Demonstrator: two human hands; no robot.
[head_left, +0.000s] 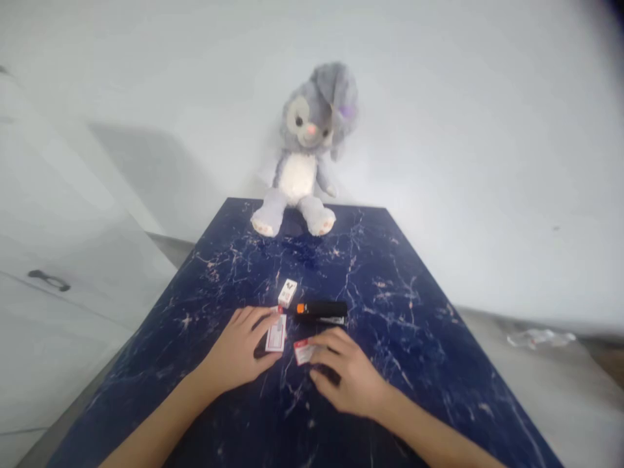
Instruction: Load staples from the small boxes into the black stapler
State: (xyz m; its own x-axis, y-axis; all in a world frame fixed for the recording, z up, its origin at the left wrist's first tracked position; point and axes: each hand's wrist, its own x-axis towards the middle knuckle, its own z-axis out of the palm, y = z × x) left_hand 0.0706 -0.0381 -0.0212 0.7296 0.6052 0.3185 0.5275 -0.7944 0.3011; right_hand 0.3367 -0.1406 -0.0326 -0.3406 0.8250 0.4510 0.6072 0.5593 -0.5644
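My left hand (244,346) curls around a small white box with red edging (275,335); the thumb is at its near end and the fingers at its far end. My right hand (344,370) has its fingertips closed on the right side of a small red-and-white piece (303,351), perhaps a box part or packet, which the fingers partly cover. Just beyond both hands lies a long black object with an orange end (324,309) and a silvery strip along its near side. Behind the left fingertips is another small white box with black marks (288,292).
A grey plush rabbit (298,175) sits at the far edge of the dark blue marbled table (390,286), against the white wall. To the left is a white cabinet with a dark handle (49,281). Crumpled clear plastic (541,338) lies on the floor at right.
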